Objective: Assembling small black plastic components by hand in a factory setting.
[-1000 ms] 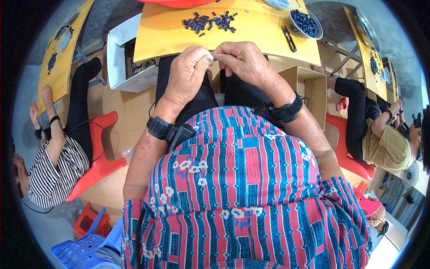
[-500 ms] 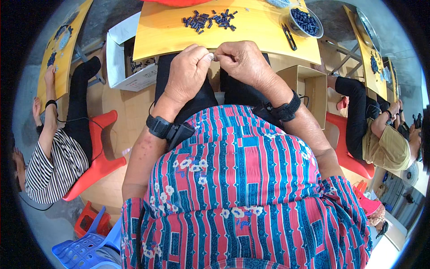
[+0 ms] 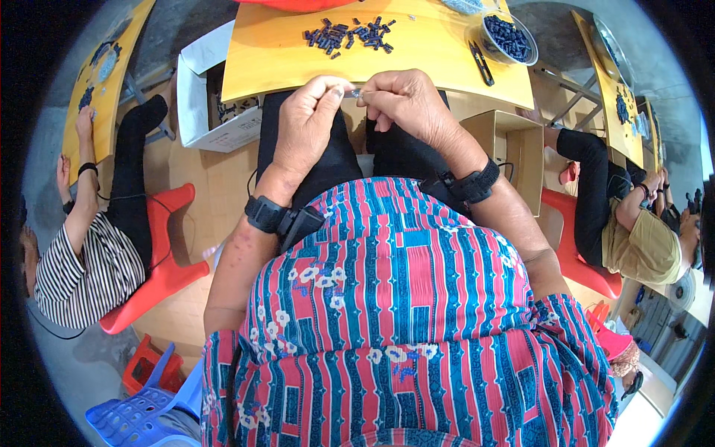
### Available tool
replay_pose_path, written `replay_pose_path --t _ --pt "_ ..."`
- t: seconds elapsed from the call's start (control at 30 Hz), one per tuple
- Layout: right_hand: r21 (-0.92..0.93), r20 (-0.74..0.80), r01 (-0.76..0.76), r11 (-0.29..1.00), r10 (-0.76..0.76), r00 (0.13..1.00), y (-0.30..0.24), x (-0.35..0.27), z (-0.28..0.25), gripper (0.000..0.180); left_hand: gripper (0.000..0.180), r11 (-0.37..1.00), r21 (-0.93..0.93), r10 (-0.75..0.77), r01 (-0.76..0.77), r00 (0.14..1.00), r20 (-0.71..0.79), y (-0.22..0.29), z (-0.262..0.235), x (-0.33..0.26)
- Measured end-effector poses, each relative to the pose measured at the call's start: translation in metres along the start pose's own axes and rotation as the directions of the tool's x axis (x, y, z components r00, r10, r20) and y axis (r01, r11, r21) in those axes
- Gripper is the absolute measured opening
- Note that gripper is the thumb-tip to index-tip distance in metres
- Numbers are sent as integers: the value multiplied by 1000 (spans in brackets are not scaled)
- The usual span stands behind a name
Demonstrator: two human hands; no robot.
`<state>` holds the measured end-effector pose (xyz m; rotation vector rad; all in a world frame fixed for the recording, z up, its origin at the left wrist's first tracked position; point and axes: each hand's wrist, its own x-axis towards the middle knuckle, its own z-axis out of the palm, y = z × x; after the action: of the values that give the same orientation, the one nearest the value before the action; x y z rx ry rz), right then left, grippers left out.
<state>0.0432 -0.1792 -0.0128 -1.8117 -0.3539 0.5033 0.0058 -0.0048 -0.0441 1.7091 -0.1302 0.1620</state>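
My left hand (image 3: 309,115) and my right hand (image 3: 410,108) are raised at the near edge of the yellow table (image 3: 261,63), above my lap. Their fingertips almost meet. A small shiny piece (image 3: 355,94) shows between them, pinched by the thumb and finger of my right hand; it is too small to name. My left thumb and forefinger are also pressed together, and what lies in them is mostly hidden. Beyond my hands, several small black plastic parts (image 3: 331,36) lie in a loose pile on the table.
At the table's right, a clear tub (image 3: 534,54) holds more black parts, with black thread snips (image 3: 482,63) beside it. A white box (image 3: 197,97) stands low at left, an open cardboard box (image 3: 484,132) at right. Co-workers sit at yellow tables on both sides.
My fingertips have shifted slightly, and a small shiny piece now shows between them. My right hand's lower fingers have loosened. The person at left has moved a little.
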Motion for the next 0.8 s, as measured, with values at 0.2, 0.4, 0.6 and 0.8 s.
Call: replay_pose_path --t 0.2,0.4,0.6,0.8 --pt "251 95 -196 948 177 980 0 0 -5 20 19 941 294 159 -167 986 50 14 -8 -1" --pt "351 164 -240 905 193 967 6 -1 -9 19 14 896 342 278 -282 959 64 20 -5 1" --pt "462 256 -270 845 164 953 11 -2 -13 19 12 887 348 293 -304 952 84 20 -4 1" --pt "373 166 -190 908 136 977 5 -2 -11 21 10 942 259 215 -215 976 30 15 -4 0"
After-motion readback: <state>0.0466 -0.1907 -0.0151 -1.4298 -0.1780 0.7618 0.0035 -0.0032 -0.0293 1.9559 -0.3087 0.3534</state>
